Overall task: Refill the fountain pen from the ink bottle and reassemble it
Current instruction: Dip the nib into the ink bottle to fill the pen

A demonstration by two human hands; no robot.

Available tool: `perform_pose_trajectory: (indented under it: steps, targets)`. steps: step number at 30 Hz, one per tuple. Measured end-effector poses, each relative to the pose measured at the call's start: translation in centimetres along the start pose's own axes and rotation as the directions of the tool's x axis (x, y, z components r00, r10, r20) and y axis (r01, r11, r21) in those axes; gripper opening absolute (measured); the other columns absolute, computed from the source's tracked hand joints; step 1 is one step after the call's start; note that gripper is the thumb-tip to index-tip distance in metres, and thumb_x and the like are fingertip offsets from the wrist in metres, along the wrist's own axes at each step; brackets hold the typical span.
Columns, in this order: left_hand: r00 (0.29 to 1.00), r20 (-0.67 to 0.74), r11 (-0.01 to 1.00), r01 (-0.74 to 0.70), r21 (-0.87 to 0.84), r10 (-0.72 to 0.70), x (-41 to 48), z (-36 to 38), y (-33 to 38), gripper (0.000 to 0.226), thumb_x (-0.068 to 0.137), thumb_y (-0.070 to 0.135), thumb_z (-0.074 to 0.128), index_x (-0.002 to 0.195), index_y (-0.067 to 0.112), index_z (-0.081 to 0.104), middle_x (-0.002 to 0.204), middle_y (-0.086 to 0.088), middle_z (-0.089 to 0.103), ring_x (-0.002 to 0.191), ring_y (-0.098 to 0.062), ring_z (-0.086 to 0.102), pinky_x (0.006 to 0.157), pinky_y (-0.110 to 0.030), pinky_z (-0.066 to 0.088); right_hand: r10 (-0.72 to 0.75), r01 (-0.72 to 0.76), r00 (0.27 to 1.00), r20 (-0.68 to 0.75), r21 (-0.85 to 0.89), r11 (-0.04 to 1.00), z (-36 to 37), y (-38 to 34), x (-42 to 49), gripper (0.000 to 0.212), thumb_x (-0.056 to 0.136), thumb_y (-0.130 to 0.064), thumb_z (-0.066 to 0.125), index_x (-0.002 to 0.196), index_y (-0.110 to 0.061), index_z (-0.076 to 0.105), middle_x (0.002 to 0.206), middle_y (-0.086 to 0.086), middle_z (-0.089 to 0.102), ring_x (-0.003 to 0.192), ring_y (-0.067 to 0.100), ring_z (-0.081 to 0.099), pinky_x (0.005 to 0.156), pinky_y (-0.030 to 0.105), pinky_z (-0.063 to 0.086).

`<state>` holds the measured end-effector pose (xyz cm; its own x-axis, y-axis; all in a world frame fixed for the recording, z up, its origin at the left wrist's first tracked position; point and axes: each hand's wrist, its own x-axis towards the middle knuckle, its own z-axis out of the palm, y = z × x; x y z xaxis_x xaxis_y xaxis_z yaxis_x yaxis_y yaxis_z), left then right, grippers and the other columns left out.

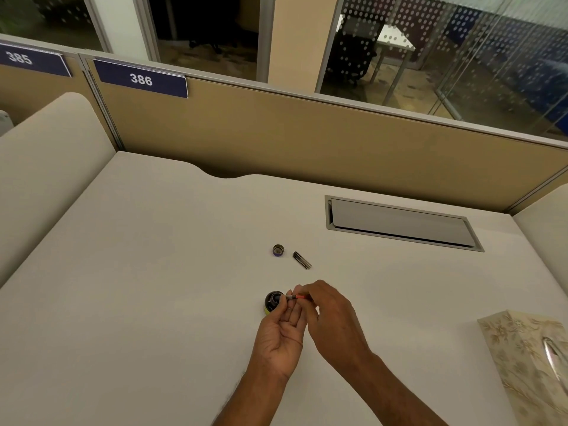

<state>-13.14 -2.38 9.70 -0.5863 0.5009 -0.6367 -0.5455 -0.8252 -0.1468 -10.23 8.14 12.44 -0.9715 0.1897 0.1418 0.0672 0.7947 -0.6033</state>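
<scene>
Floral tissue box [522, 361] right; grey cable hatch [402, 224] in desk [153, 272]; plate 386 [140, 79].

A dark blue number plate [33, 60] at the far left of the tan partition [276, 142] reads "385" in white digits. A second blue plate [140, 79], just to its right on the next panel, reads "386", also white. Any print on the ink bottle [270, 304] is too small to make out from where I stand.

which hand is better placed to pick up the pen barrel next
Probably the right hand: its fingertips sit nearest the pen barrel. Both pinch the pen section, but the left hand steadies it at the ink bottle.
</scene>
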Motion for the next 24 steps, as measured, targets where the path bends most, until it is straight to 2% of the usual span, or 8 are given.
perform_pose_trajectory:
  steps: [5, 8, 11, 16, 19, 21, 24]
  targets:
    - [1.0, 0.008, 1.0, 0.002, 0.0, -0.002, 0.03, -0.04, 0.07, 0.023, 0.102, 0.005, 0.051, 0.116, -0.008, 0.062, 0.1, -0.028, 0.076, 0.081, -0.034, 0.079, 0.055, -0.038, 0.063, -0.017, 0.012, 0.997, -0.075, -0.061, 0.998, 0.09, -0.22, 0.04, 0.011, 0.096, -0.025, 0.062, 0.087, -0.021, 0.067, 0.079, -0.01, 0.064, 0.071, 0.006, 0.058, 0.063, 0.028, 0.055]
    - [1.0, 0.0, 1.0, 0.004, 0.007, -0.004, -0.27, 0.31, 0.02, 0.021, 0.103, 0.006, 0.049, 0.112, -0.008, 0.062, 0.092, -0.028, 0.077, 0.075, -0.033, 0.079, 0.051, -0.036, 0.062, -0.014, 0.013, 0.999, -0.044, -0.024, 1.0, 0.0, -0.22, 0.0, 0.008, 0.096, -0.027, 0.06, 0.096, -0.025, 0.068, 0.089, -0.013, 0.067, 0.08, 0.007, 0.061, 0.069, 0.025, 0.054]
    - [1.0, -0.011, 1.0, -0.005, 0.008, 0.005, -0.28, 0.48, -0.06, 0.019, 0.103, 0.005, 0.049, 0.105, -0.007, 0.063, 0.086, -0.026, 0.077, 0.072, -0.031, 0.079, 0.052, -0.038, 0.063, -0.038, 0.038, 0.999, -0.016, 0.021, 0.999, 0.09, -0.02, 0.03, 0.012, 0.097, -0.018, 0.059, 0.101, -0.019, 0.069, 0.096, -0.009, 0.07, 0.088, 0.007, 0.065, 0.078, 0.026, 0.056]
    - [1.0, 0.011, 1.0, 0.005, -0.024, -0.005, 0.01, 0.16, 0.09, 0.022, 0.102, 0.004, 0.05, 0.114, -0.009, 0.062, 0.1, -0.029, 0.076, 0.08, -0.035, 0.079, 0.054, -0.039, 0.063, -0.002, 0.003, 0.998, -0.056, 0.019, 1.0, 0.32, 0.08, 0.28, 0.011, 0.097, -0.02, 0.062, 0.089, -0.015, 0.068, 0.083, -0.004, 0.067, 0.076, 0.01, 0.063, 0.07, 0.03, 0.056]
    - [1.0, 0.001, 1.0, 0.002, -0.004, -0.002, 0.04, 0.24, 0.07, 0.02, 0.102, 0.005, 0.05, 0.108, -0.008, 0.063, 0.091, -0.027, 0.077, 0.075, -0.033, 0.079, 0.054, -0.039, 0.064, -0.018, 0.02, 0.999, -0.037, 0.047, 0.999, 0.25, -0.07, 0.29, 0.012, 0.097, -0.016, 0.059, 0.104, -0.015, 0.068, 0.098, -0.006, 0.068, 0.09, 0.009, 0.063, 0.08, 0.021, 0.053]
    - [1.0, -0.017, 1.0, -0.01, 0.015, 0.01, 0.25, 0.15, 0.01, 0.018, 0.102, 0.005, 0.051, 0.108, -0.008, 0.063, 0.088, -0.025, 0.077, 0.074, -0.03, 0.079, 0.063, -0.045, 0.065, -0.058, 0.06, 0.998, -0.029, 0.07, 0.996, 0.13, -0.29, 0.32, 0.016, 0.095, -0.009, 0.056, 0.105, -0.012, 0.069, 0.099, -0.004, 0.067, 0.091, 0.01, 0.064, 0.084, 0.02, 0.053]
    - [0.999, -0.03, 1.0, -0.011, 0.027, 0.012, 0.5, 0.04, -0.06, 0.019, 0.101, 0.005, 0.052, 0.108, -0.008, 0.063, 0.089, -0.026, 0.077, 0.076, -0.031, 0.08, 0.078, -0.048, 0.059, -0.093, 0.096, 0.995, -0.041, 0.067, 0.993, 0.13, -0.32, 0.32, 0.016, 0.092, -0.005, 0.056, 0.097, -0.012, 0.07, 0.093, -0.002, 0.069, 0.086, 0.011, 0.065, 0.081, 0.023, 0.055]
